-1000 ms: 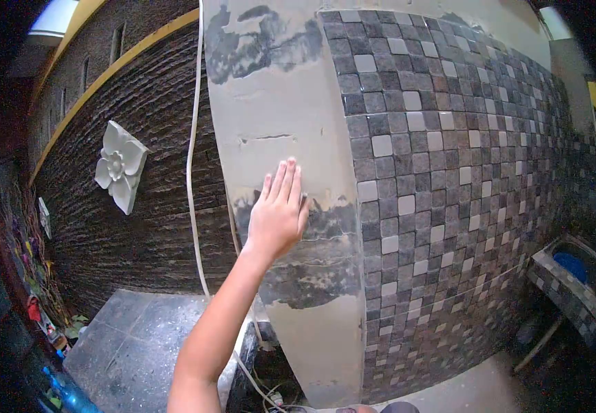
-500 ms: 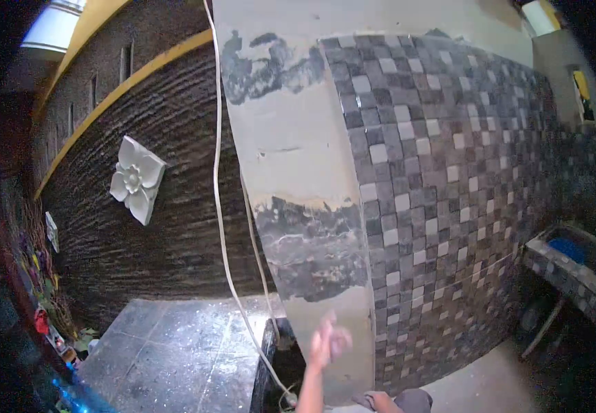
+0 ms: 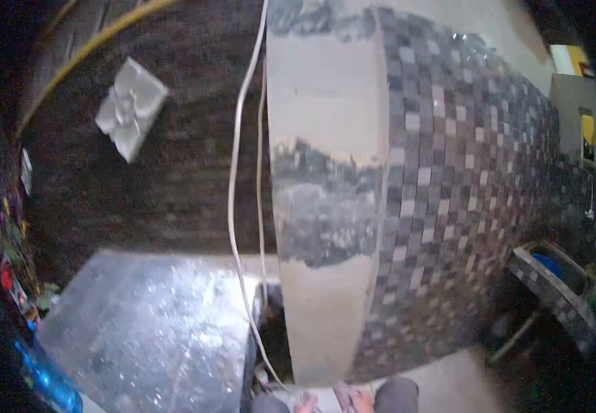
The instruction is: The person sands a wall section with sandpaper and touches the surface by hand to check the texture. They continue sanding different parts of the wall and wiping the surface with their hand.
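Low at the bottom edge, my left hand [image 3: 305,404] is partly cut off and blurred, in front of the foot of a pillar. I cannot make out how its fingers are set. Beside it, my right hand [image 3: 362,400] is closed on a grey, soft-looking piece [image 3: 342,395] whose kind does not show. The pale pillar [image 3: 327,296] rises just ahead of both hands, with rough dark grey patches [image 3: 325,206] across its face. My knees [image 3: 397,396] show at either side of the hands.
A white cable [image 3: 233,186] hangs left of the pillar. A glossy grey tiled ledge [image 3: 146,330] stands at left, below a dark wall with a white flower relief [image 3: 131,110]. Mosaic tiles [image 3: 442,193] cover the right wall. A basin [image 3: 552,289] stands far right; a blue bottle [image 3: 50,378] lower left.
My left hand has come down from in front of the pillar to the bottom edge, near my right hand. The view has tilted down and shifted, and both knees now show.
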Tool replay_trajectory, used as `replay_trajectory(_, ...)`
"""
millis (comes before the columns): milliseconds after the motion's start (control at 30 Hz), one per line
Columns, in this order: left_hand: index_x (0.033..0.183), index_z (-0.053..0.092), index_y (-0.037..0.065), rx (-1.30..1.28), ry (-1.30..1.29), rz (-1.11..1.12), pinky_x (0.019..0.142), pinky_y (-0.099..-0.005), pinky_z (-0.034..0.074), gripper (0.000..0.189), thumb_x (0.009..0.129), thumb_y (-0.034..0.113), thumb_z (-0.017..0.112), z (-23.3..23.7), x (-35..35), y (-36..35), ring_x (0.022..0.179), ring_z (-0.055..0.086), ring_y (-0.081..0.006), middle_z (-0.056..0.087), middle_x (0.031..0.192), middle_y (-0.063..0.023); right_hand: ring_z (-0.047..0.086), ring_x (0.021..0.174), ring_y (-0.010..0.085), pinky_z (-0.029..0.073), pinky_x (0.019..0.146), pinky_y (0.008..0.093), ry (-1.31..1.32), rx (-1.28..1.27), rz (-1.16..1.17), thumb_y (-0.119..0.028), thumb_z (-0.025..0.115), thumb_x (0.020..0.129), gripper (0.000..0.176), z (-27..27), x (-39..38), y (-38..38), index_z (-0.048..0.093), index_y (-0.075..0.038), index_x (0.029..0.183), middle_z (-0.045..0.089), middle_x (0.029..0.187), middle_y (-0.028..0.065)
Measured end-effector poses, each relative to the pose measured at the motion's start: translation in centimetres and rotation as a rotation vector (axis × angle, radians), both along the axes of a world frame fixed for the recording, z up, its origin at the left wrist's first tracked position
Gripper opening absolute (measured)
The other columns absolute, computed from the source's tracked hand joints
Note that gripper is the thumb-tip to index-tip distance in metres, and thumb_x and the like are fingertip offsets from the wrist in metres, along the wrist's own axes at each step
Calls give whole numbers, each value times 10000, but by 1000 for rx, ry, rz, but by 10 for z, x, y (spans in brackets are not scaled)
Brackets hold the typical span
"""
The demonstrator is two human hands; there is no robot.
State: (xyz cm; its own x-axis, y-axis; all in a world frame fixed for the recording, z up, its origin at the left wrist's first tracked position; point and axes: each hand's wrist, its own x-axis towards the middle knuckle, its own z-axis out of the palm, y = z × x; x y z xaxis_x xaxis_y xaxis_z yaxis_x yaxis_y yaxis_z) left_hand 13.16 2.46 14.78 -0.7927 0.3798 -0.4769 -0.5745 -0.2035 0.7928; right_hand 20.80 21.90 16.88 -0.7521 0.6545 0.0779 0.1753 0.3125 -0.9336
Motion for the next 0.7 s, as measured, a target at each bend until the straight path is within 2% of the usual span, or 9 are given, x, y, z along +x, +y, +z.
replay_trajectory(33,1330,551,137,237,255,154,494,-194,433,515,881,316,730,-51,-2,10,662,553,-56,643,995,22,672,805,170,524,727,335,60,-129,91,-242,599,923,281,66,8,-25,707,-5,1028,732,879,124)
replay_trajectory(67,1024,658,101,-67,187,-17,509,-260,458,225,903,286,699,20,-5,5,613,562,-89,672,843,-16,663,753,168,517,685,327,-32,-140,149,-231,586,929,292,78,5,-25,689,31,1006,725,850,129)
replay_trajectory(100,1003,680,86,-116,114,-68,519,-252,456,222,885,269,727,39,-1,0,629,566,-80,695,878,-10,655,746,158,510,676,323,94,-150,140,-215,579,930,285,69,-1,-28,678,45,992,715,821,120)
replay_trajectory(267,1116,657,72,-88,203,-144,527,-241,451,295,916,284,700,32,0,4,644,560,-70,687,882,16,666,754,222,519,712,366,-8,-156,142,-279,579,915,312,57,-5,-30,688,4,989,700,818,142)
replay_trajectory(400,1313,563,103,58,-118,-123,597,-169,471,499,883,295,727,72,9,8,791,558,-50,611,1107,-30,567,617,133,458,524,284,141,-336,209,-154,487,978,228,115,7,-43,649,7,980,620,749,39)
replay_trajectory(467,1290,576,99,257,-99,-77,501,-177,428,465,892,293,716,47,11,13,689,512,-31,611,1000,-2,580,660,159,471,560,311,100,-275,192,-216,528,967,259,-6,-17,-25,633,21,964,619,764,67)
replay_trajectory(533,1246,594,89,300,-75,-81,498,-201,434,400,912,285,695,33,9,16,667,525,-41,635,951,10,615,714,204,492,635,344,-18,-176,230,-271,562,941,300,-38,-20,-18,644,16,968,642,789,107)
replay_trajectory(633,1174,613,97,177,-73,-165,614,-250,490,325,920,284,692,34,3,14,777,610,-95,660,957,18,671,791,284,521,761,387,-116,-10,362,-318,602,893,334,54,-2,-19,679,-14,1005,693,847,162)
replay_trajectory(700,1192,587,97,107,-95,-143,669,-255,507,339,926,284,681,39,5,12,866,625,-113,641,1026,10,669,881,317,517,813,413,-129,-24,389,-306,627,874,321,43,-3,-24,675,-44,1053,698,945,177)
